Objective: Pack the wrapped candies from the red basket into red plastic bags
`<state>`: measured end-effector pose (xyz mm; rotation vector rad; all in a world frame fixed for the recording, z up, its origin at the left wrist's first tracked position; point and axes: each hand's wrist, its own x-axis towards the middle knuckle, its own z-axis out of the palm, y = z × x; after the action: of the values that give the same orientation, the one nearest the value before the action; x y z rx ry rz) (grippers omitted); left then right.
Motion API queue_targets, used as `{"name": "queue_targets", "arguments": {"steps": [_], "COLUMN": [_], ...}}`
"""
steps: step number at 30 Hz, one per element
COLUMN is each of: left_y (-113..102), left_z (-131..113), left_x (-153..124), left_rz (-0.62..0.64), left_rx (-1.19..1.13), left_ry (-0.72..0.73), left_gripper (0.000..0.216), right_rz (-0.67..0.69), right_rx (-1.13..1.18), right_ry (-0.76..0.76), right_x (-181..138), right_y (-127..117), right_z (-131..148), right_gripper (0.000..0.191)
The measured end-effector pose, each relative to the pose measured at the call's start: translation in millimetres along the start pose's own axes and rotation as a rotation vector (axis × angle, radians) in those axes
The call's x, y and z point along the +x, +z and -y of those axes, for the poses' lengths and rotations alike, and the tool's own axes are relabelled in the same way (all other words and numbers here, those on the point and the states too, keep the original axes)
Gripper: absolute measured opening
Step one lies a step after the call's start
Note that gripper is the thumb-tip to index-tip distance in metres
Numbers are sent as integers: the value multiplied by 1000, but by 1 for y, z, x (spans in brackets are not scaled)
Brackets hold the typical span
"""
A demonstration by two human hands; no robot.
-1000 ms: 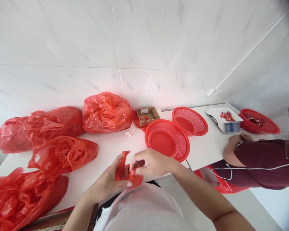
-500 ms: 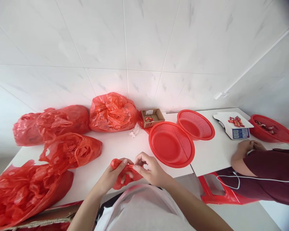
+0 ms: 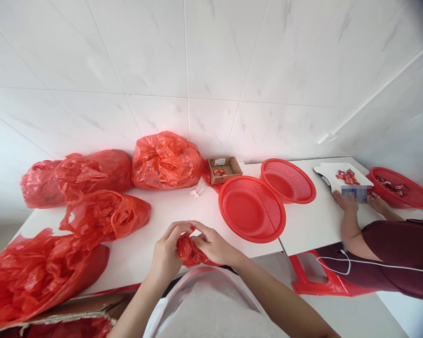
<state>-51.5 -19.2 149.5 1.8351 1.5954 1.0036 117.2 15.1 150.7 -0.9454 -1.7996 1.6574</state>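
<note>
At the near edge of the white table, both my hands close round a small crumpled red plastic bag. My left hand grips it from the left, fingers curled over the top. My right hand pinches it from the right. The bag is bunched into a ball between them, just above my pale shirt.
Several stuffed red plastic bags lie on the table's left and back. Two red mesh baskets sit right of centre, and a small cardboard box behind. At the right a co-worker's hands rest by a scale and another red basket.
My hands have squeezed the red bag from a loose strip into a tight ball. The co-worker's hands moved up to the scale.
</note>
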Motion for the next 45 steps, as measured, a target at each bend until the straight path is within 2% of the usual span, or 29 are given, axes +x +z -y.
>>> {"name": "queue_targets", "arguments": {"steps": [3,7,9,11,14,16,20,21,22,24,26,27,31,35,38,42,43,45], "left_y": [1,-10,-20,-30,-38,-35,-15,-10,-4,5,11,13,17,18,14,3,0,-3], "left_z": [8,25,31,31,20,10,-7,-10,-13,-19,-21,-21,-16,-14,-13,-3,1,8], "left_x": [-2,-12,-22,-31,-36,-30,-5,0,4,8,6,5,3,7,11,11,10,8], "left_rz": [40,91,87,144,290,317,145,144,183,337,446,452,305,198,135,62,57,46], "left_rx": [-7,45,102,139,53,-140,-547,-595,-628,-681,-729,-735,-683,-707,-748,-638,-591,-488], "left_ry": [76,122,104,81,29,-61,-356,-412,-445,-459,-450,-447,-460,-526,-548,-452,-408,-292], "left_gripper": [37,37,32,28,29,33,49,48,46,42,39,39,39,37,34,26,22,14], "right_rz": [-1,-173,-306,-416,-471,-447,-276,-220,-174,-117,-99,-95,-99,-298,-387,-346,-334,-358], "right_rx": [-40,-257,-345,-430,-509,-485,-310,-285,-279,-294,-318,-333,-378,-326,-152,143,131,-48], "right_ry": [-35,-28,-3,66,160,148,-63,-131,-182,-226,-189,-145,2,-59,-77,-2,40,84], "right_x": [-5,-7,-1,8,21,25,22,21,20,19,19,19,12,1,-6,-15,-16,-17], "right_y": [-11,-45,-65,-79,-83,-74,-49,-44,-40,-33,-30,-29,-33,-33,-22,-9,-9,-11], "right_z": [10,12,3,-11,-27,-26,5,15,23,32,32,29,16,18,21,7,1,-6], "right_gripper": [22,34,33,32,32,32,30,27,25,20,18,17,20,19,14,9,7,7]}}
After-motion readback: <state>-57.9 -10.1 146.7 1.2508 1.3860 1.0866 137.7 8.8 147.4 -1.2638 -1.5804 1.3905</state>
